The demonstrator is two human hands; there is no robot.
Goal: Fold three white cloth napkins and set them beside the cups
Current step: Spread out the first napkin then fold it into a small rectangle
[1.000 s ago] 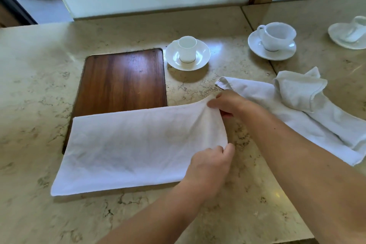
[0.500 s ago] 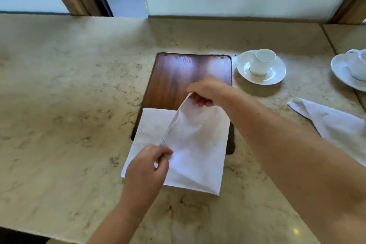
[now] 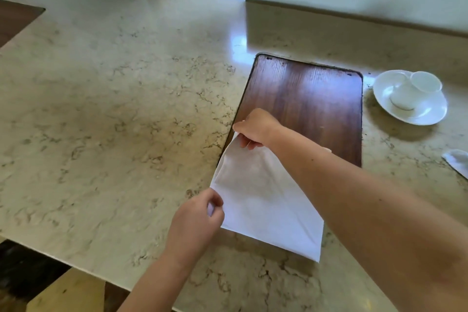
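Both hands are gripping one white cloth napkin [image 3: 263,200], folded over & lying partly on the dark wooden board [image 3: 311,106], partly on the marble counter [image 3: 114,121]. Right hand [image 3: 255,129] is pinching the far-left corner, lifting it just off the board's edge. Left hand [image 3: 197,223] is pinching the near-left corner w/ fingers curled round it. A white cup [image 3: 415,91] is sitting on its saucer [image 3: 428,114] right of the board. Another napkin [image 3: 458,164] is showing at the far right edge, apart from the rest.

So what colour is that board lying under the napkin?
Dark reddish-brown wood with visible grain; the board shows best in the head view.
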